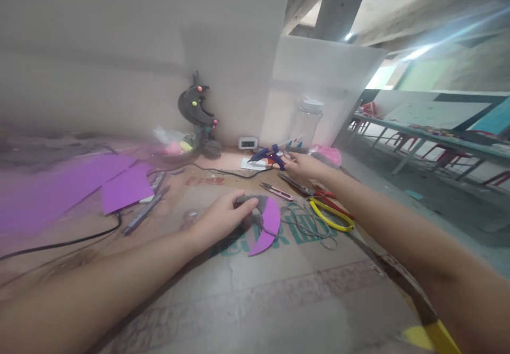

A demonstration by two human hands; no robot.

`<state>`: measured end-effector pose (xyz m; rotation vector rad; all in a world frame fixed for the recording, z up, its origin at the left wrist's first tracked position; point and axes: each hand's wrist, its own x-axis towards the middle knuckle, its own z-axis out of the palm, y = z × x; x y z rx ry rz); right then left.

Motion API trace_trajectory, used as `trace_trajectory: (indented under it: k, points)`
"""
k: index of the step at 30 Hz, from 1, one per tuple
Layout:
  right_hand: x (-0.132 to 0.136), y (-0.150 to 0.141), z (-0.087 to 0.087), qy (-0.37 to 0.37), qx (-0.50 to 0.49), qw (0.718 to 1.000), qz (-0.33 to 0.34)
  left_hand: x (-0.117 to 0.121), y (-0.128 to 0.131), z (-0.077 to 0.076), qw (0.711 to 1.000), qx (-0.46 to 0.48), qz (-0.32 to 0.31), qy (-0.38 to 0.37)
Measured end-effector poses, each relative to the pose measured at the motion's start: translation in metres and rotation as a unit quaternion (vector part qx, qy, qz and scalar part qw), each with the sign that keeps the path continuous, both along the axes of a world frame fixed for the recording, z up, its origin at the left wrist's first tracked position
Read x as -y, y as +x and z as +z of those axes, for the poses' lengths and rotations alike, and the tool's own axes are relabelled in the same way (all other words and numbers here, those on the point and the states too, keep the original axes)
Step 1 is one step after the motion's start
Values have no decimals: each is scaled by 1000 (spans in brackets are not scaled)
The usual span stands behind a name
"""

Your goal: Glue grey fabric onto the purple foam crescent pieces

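My left hand (235, 210) is closed on a crescent (271, 224) with a purple face and a grey back, its thumb on top near the upper end. A thin grey cord runs across the crescent. My right hand (298, 163) is at the rear of a dark blue glue gun (275, 156); whether its fingers grip the handle cannot be made out. The gun's nozzle is low over a white card (251, 163). To the right of the crescent lie loops of grey cord (306, 226), small pink snips (278, 191) and yellow-handled scissors (330, 216).
Purple sheets (127, 186) and a grey pen (145, 210) lie on the left. Along the wall stand a dark crescent ornament (195, 107), a small white digital clock (247, 143) and a clear bottle (306, 123). A black cable (223, 172) crosses the cardboard-covered table (258, 311).
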<state>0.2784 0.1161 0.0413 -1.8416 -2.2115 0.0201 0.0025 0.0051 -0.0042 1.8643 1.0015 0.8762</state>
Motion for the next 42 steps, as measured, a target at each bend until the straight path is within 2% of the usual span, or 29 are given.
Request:
trace_trajectory:
  k: [3,8,12,16,20,24,26,29,34,37,42]
  points:
    - [-22,-10,-9,-15,-50,999,7,1,0,2,1000,-1,7,-7]
    - [-38,-27,-22,-19,-119,993,-1,1,-1,2,1000,-4,-1,-17]
    - [-42,-32,-19,-12,-144,989,-32,1,-1,1,1000,2,-8,-19]
    - [-35,-28,-9,0,-161,986,-44,1,-1,1,1000,8,-18,-25]
    - [-3,-26,7,-2,-188,982,-33,1,-1,1,1000,11,-13,-17]
    - [57,-30,18,-18,-233,972,-2,0,0,0,1000,15,-8,-14]
    - [87,-31,17,0,-274,962,16,0,0,-1,1000,17,-3,-24]
    - [120,-26,4,18,-281,959,42,1,-1,-2,999,11,14,-26]
    - [144,-19,-20,25,-267,963,28,2,-1,2,999,-3,34,-14]
    - [151,-21,-23,28,-249,967,51,1,-2,2,999,-4,52,-10]
    - [158,-28,-24,47,-258,957,122,0,-2,6,998,4,66,-8]
